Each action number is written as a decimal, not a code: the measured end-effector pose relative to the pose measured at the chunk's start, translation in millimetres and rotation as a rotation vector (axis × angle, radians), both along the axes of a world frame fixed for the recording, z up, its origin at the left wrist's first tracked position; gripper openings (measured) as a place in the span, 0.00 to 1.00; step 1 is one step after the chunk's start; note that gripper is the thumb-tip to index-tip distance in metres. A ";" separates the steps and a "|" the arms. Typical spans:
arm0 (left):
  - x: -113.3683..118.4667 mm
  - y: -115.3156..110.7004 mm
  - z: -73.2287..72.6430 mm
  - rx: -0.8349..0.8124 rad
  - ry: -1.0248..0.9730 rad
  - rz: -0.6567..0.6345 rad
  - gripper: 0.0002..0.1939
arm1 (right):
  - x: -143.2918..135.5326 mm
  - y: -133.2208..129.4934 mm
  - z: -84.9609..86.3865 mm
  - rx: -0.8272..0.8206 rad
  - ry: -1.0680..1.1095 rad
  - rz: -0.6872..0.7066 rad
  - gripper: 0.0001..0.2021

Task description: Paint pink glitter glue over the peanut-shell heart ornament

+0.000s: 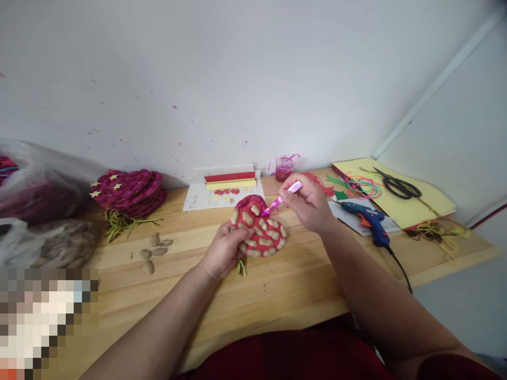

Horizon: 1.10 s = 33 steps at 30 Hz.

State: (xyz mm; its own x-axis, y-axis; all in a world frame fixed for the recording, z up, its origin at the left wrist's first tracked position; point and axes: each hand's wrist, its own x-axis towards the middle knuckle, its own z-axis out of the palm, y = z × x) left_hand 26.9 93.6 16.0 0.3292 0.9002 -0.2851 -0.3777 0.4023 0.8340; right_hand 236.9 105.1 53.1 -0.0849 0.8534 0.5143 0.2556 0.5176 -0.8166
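Note:
Held above the table by my left hand (225, 248) is a red, rounded craft piece (264, 241) covered with peanuts in their shells. My left thumb lies across its face, and green strands hang below it. The peanuts along its upper edge are magenta; the lower ones keep their tan colour. My right hand (307, 203) pinches the white handle of a paintbrush (283, 198), whose pink-stained end touches the craft piece near its upper right. Behind my right hand, a plastic cup (283, 170) of magenta paint stands against the wall.
Stacked magenta peanut pieces (130, 192) and loose peanuts (156, 248) lie left, beside plastic bags (59, 243) of peanuts. A paper sheet (194, 195) with coloured strips lies behind. To the right are a blue glue gun (370, 221) with its cord, black scissors (400, 186), cords (362, 186) and yellow paper (431, 203).

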 end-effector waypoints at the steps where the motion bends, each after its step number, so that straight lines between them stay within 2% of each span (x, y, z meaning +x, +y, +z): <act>1: 0.0 0.4 -1.7 -0.003 0.001 -0.003 0.14 | 0.7 0.1 -0.1 0.004 0.002 -0.002 0.09; 5: -1.2 1.6 -7.8 -0.018 0.017 -0.028 0.16 | 2.5 1.0 -0.3 0.020 0.010 0.000 0.09; 12: -1.4 0.6 -7.9 0.047 -0.014 -0.074 0.18 | -0.2 1.0 -1.9 0.056 -0.002 -0.023 0.10; 17: -2.7 1.2 -14.8 0.207 0.077 -0.091 0.20 | -6.0 -3.6 0.4 0.086 -0.073 -0.080 0.09; 21: -1.7 0.5 -15.5 0.308 0.205 -0.130 0.21 | -15.1 -9.1 2.3 0.213 -0.151 -0.106 0.05; 24: 0.6 0.2 -13.3 0.342 0.255 -0.103 0.21 | -22.9 -12.4 1.0 0.329 -0.213 -0.160 0.02; 28: 1.2 1.2 -14.4 0.415 0.329 -0.029 0.19 | -30.5 -15.3 -2.2 0.423 -0.256 -0.201 0.04; 33: -1.2 2.3 -17.7 0.431 0.329 0.036 0.10 | -33.5 -19.5 -3.0 0.431 -0.225 -0.178 0.06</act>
